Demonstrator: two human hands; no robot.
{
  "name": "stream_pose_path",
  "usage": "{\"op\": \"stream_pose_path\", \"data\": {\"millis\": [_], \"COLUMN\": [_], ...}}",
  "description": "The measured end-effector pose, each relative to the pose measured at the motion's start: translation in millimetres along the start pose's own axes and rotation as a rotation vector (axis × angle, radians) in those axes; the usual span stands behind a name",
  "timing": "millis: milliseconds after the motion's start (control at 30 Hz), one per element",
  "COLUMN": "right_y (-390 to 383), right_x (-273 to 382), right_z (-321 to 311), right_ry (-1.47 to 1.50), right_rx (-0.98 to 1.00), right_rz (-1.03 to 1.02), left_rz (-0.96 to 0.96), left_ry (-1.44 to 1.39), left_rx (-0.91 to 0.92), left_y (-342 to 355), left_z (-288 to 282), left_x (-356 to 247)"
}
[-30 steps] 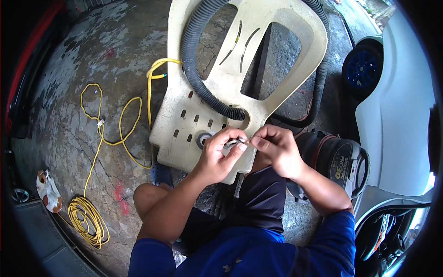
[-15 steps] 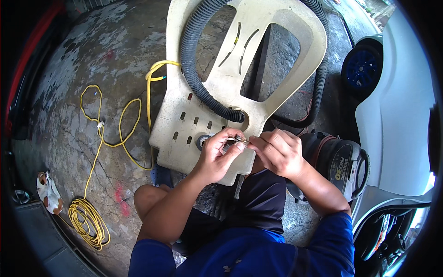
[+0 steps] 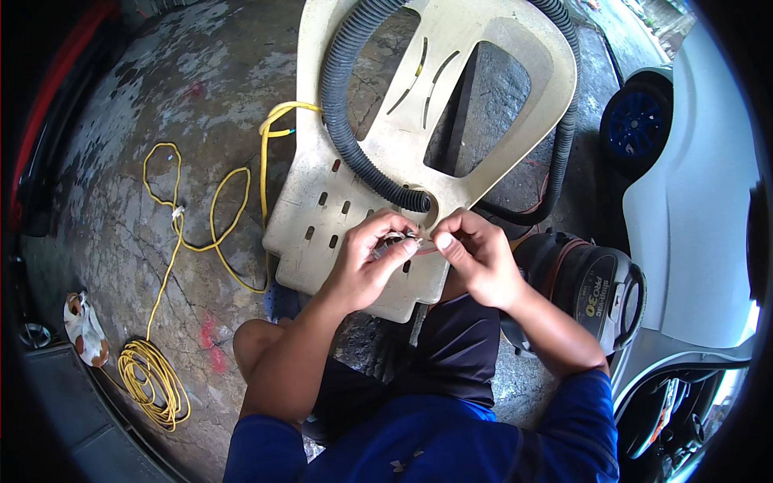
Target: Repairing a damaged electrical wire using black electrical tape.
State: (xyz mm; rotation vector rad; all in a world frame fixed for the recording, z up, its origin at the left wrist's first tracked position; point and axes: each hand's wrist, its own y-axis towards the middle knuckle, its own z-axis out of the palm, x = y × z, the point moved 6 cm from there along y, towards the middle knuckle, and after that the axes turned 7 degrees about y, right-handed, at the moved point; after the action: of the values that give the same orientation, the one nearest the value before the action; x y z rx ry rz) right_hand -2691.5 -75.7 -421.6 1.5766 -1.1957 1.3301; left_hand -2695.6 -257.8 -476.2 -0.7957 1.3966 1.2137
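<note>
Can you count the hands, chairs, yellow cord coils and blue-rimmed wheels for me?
Hands: 2, the left hand and the right hand
Chair: 1
Yellow cord coil: 1
Blue-rimmed wheel: 1
Total: 5

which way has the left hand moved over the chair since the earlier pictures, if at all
Yes, slightly left: judged against the slots in the chair, the left hand now sits closer to them, covering where a grey ring showed earlier.

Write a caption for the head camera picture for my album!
Left hand grips a small part, right hand close beside, above a cream chair with a black hose.
</note>
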Motion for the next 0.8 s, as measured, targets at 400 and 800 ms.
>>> {"op": "stream_pose_path", "data": {"millis": [400, 800], "right_y": [4, 22], "right_x": [-42, 7], "right_z": [76, 73], "right_ry": [0.076, -0.213], "right_rx": [-0.115, 0.033], "right_rz": [-0.222, -0.435], "left_rz": [-0.268, -0.177], "left_ry": [-0.018, 0.183], "left_rx": [0.056, 0.038], "left_y": [-15, -22], "left_z": [-61, -70], "left_x": [-10, -25]}}
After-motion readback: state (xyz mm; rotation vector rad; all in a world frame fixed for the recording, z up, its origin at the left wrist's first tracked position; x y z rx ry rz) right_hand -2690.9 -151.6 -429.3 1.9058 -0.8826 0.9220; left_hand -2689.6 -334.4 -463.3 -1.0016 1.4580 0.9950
